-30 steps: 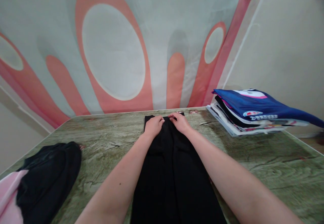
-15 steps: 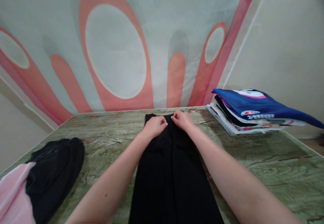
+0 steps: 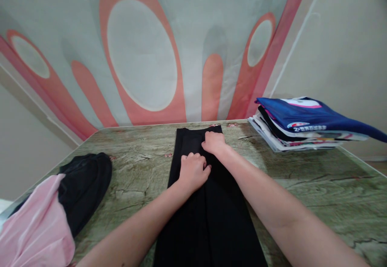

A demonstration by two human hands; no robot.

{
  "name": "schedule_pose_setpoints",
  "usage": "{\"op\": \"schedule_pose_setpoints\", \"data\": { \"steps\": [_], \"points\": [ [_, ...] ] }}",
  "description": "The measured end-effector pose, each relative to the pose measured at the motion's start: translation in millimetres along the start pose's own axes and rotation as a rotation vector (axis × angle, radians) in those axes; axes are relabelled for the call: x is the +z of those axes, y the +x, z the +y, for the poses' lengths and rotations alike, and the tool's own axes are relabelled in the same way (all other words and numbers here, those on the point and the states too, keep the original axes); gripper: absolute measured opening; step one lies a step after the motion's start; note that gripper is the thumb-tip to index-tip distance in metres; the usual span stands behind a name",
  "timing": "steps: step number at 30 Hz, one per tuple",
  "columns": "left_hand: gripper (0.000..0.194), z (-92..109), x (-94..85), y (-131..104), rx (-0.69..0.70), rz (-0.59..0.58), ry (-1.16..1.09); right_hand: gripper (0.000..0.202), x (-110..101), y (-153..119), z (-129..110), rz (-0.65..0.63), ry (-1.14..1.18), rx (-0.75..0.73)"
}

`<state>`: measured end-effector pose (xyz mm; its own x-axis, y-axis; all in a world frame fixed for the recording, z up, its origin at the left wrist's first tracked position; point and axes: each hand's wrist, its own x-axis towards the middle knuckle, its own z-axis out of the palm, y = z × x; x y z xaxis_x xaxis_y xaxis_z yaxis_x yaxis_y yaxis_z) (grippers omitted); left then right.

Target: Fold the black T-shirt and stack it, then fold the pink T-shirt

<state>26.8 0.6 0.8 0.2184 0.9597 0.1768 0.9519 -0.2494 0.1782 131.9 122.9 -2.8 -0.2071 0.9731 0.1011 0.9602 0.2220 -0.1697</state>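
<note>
Black trousers [image 3: 208, 218] lie lengthwise down the middle of the table, their waistband at the far end and the lower part running out of view toward me. My left hand [image 3: 194, 172] rests on the upper front of the trousers with its fingers curled into the cloth; the fingertips are partly hidden. A bit farther off and to the right, my right hand [image 3: 214, 142] is closed on the cloth just below the waistband.
On the wood-patterned table [image 3: 136, 170], a stack of folded clothes with a blue garment [image 3: 305, 116] on top stands at the right. Crumpled black cloth [image 3: 87, 186] and a pink garment [image 3: 42, 226] lie at the left. A patterned backdrop [image 3: 193, 57] rises behind the table.
My left hand has come back from the waistband toward me, onto the upper front. My right hand has moved slightly toward me from the waistband edge. The view has shifted a little.
</note>
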Motion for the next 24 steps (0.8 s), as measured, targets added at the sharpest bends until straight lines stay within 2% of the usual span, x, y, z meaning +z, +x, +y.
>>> {"op": "schedule_pose_setpoints", "data": {
  "steps": [6,12,14,17,20,22,24],
  "points": [
    [0.026,-3,-4.1,2,0.042,0.028,-0.041,0.033,-13,9,12,-0.021,0.089,0.055],
    [0.024,-8,-2.6,2,0.048,-0.018,-0.057,0.034,-1,9,10,-0.015,0.094,0.015],
    [0.02,-17,-5.4,5,0.052,0.029,-0.093,0.04,1,8,10,-0.001,0.092,0.007],
    [0.016,-40,-11.7,12,0.028,0.129,-0.174,0.047,-4,9,13,0.066,0.099,0.036],
    [0.014,-63,-16.5,19,-0.018,0.169,-0.237,0.042,-10,9,17,0.118,0.105,0.04],
    [0.011,-69,-18.1,19,-0.028,0.156,-0.26,0.035,-10,8,17,0.124,0.132,0.009],
    [0.009,-64,-18.5,15,-0.014,0.117,-0.241,0.03,-8,7,16,0.118,0.166,-0.057]
  ]
}}
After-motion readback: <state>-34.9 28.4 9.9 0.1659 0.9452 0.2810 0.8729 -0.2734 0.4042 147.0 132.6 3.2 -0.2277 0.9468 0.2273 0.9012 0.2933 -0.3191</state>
